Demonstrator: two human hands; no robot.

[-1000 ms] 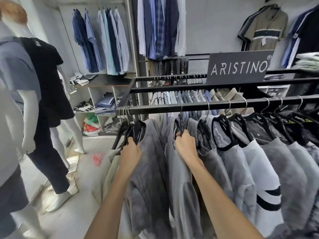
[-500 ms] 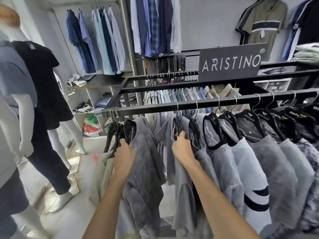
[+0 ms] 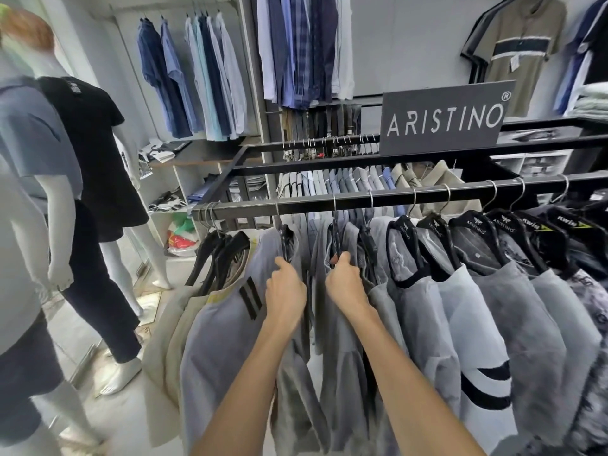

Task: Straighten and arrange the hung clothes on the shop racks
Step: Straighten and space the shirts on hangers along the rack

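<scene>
A long black metal hanging rail (image 3: 388, 197) crosses the shop floor, carrying a tight row of grey T-shirts (image 3: 513, 307) on black plastic hangers, which fills its right half. To the left stands a white mannequin in a black T-shirt and dark trousers (image 3: 92, 159). Behind the rail, a dark grey board lettered "ARISTINO" (image 3: 444, 118) sits on the rack's upper bar. Near the rail's left end hangs a pale grey T-shirt with black shoulder stripes (image 3: 223, 324), beside a bunch of black hangers (image 3: 223, 248) pushed against the end. Just right of it, the left hand (image 3: 284, 292) has its fingers curled over the shoulder of a dark grey T-shirt (image 3: 296, 406), right at the hanger. The right hand (image 3: 345, 284), close alongside, is closed on the neck of a mid-grey T-shirt (image 3: 342, 390), thumb up against its hanger. A narrow gap on the rail separates the two shirts.
</scene>
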